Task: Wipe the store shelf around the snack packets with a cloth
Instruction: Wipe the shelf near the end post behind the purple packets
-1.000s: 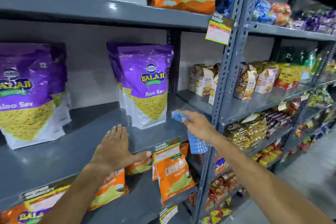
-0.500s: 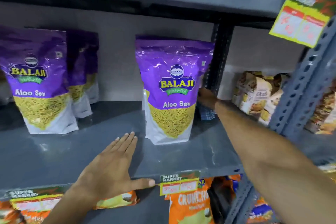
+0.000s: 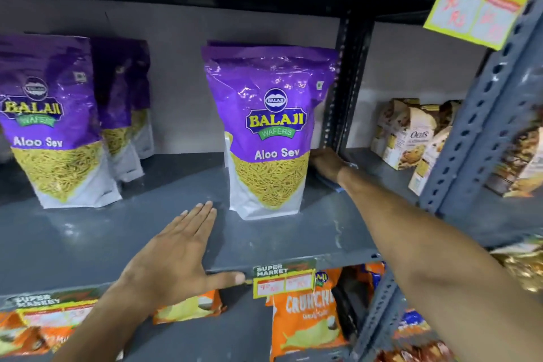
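Note:
A grey metal shelf (image 3: 296,239) carries purple Aloo Sev packets: one stack stands at centre (image 3: 270,129), another at the left (image 3: 50,120). My right hand (image 3: 326,163) reaches deep along the shelf, right of the centre packet and near the back upright, pressing a blue cloth (image 3: 338,186) flat on the surface; only the cloth's edge shows under the wrist. My left hand (image 3: 176,256) lies flat with fingers spread on the shelf's front edge, just left of the centre packet, thumb over the lip.
A dark perforated upright (image 3: 342,91) stands behind my right hand. A grey front post (image 3: 470,132) rises at the right with a yellow price tag (image 3: 476,6). Oats boxes (image 3: 411,135) fill the neighbouring bay. Orange crisp packets (image 3: 305,314) sit on the shelf below.
My right hand carried the cloth from the shelf's front edge to the back beside the centre packet and has shifted slightly on the surface. The view moved closer. My left hand stayed flat.

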